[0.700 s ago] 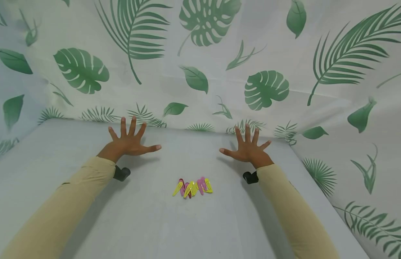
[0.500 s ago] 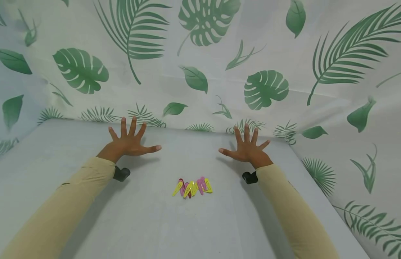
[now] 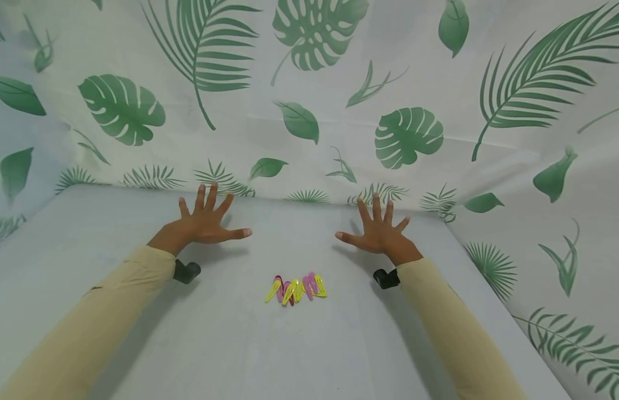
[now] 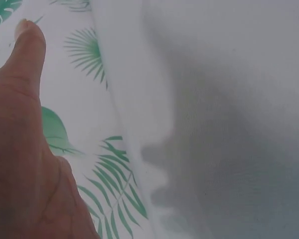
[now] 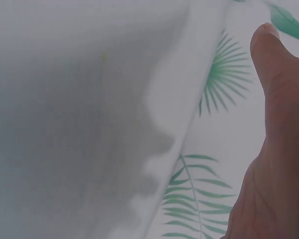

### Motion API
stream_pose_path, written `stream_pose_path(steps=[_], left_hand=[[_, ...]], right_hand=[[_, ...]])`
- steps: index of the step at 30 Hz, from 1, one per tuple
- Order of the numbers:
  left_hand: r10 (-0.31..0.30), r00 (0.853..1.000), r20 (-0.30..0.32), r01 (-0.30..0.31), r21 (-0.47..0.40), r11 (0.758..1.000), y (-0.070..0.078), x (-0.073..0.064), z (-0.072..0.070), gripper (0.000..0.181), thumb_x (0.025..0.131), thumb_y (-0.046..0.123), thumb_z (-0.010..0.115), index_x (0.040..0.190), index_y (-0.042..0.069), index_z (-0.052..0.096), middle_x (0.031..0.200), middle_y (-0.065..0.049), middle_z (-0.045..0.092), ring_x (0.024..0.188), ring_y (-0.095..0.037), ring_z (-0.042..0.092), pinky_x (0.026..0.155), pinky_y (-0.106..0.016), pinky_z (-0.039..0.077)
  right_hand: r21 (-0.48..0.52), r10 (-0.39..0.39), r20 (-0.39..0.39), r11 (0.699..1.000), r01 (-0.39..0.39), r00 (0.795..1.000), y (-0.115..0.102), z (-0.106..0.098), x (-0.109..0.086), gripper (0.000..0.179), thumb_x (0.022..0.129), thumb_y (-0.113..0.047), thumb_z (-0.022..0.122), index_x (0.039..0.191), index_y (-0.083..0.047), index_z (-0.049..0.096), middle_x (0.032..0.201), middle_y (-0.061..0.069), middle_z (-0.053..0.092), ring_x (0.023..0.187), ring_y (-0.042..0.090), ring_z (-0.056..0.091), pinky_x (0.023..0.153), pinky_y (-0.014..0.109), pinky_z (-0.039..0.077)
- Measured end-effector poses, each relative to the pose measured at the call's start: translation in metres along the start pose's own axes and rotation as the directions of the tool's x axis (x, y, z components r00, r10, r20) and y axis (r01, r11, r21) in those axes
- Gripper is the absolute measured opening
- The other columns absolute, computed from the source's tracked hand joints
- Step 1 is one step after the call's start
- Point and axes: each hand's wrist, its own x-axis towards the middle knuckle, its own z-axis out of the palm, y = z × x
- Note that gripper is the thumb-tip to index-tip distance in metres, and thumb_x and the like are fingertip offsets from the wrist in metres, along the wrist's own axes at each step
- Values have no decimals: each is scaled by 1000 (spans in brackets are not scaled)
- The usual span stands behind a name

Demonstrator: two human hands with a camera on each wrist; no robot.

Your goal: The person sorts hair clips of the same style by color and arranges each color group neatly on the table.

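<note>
A small row of snap hair clips (image 3: pixel 290 291) in yellow, pink and dark red lies overlapping on the white table, midway between the arms. Beyond and to the left of them, my left hand (image 3: pixel 201 221) is held over the table with its fingers spread and nothing in it. My right hand (image 3: pixel 379 230) mirrors it on the other side, fingers likewise spread and holding nothing. Each wrist view shows the thumb side of its hand, the left thumb (image 4: pixel 27 55) and the right thumb (image 5: pixel 269 55), above the hand's shadow on the table.
The white table (image 3: pixel 289 355) ends at the back against a hanging cloth (image 3: pixel 334 133) printed with green leaves, which also covers both sides. A small black camera (image 3: pixel 186 271) shows at the left wrist, and another black camera (image 3: pixel 387 278) at the right.
My left hand has shifted slightly right and its fingers have drawn a little closer together. The right hand has moved slightly left. The hair clips lie as before.
</note>
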Motion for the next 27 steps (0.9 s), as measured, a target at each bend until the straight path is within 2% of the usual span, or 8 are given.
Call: stream_pose_path(steps=[4,8,12,15,21,24,27], left_hand=[[83,997,-8,-83,-36,996,5,-2,2,111,79,79,52,157,9,15,157,-24,-18,141,-44,-17,100,-73,-9],[150,989,-10,-150,-123,981,11,-5,4,101,80,70,61,153,7,30,158,-25,-9,143,-46,-4,106,-68,9],[212,977,-21,-212,-204,956,18,-8,8,93,80,63,68,147,5,41,158,-23,9,142,-44,12,107,-62,22],[255,967,-24,-254,-210,944,22,-10,11,88,79,61,70,143,5,48,155,-22,24,140,-41,23,107,-58,26],[285,958,-4,-278,-234,932,30,-17,16,82,78,59,73,139,7,53,147,-17,41,137,-35,32,107,-53,30],[289,957,-4,-278,-280,919,34,-22,18,77,80,54,74,137,7,55,141,-15,48,131,-33,41,103,-50,37],[305,952,-14,-293,-319,901,37,-25,20,72,82,48,74,136,5,55,135,-13,53,121,-30,51,97,-46,43]], right_hand=[[42,-48,-3,998,48,999,-5,0,-5,109,79,-79,48,158,-17,7,158,21,-18,140,51,-14,94,80,-2],[83,-107,-28,990,109,994,-10,1,-12,103,81,-74,53,156,-14,19,159,23,-9,141,52,-5,97,79,6],[134,-175,-58,974,181,983,-15,3,-20,94,83,-66,60,154,-11,28,159,23,0,142,50,3,101,73,13],[170,-216,-95,958,230,972,-18,6,-25,85,86,-57,63,150,-9,35,158,24,8,141,48,12,103,68,23],[190,-260,-208,935,299,943,-22,12,-31,53,93,-35,65,132,0,57,141,25,45,129,43,40,102,57,35],[228,-248,-218,928,296,944,-25,13,-35,43,94,-29,65,125,0,63,131,20,56,119,37,51,96,52,42],[281,-228,-192,919,276,955,-29,14,-39,38,93,-28,66,122,-2,65,122,15,61,109,32,57,88,47,48]])
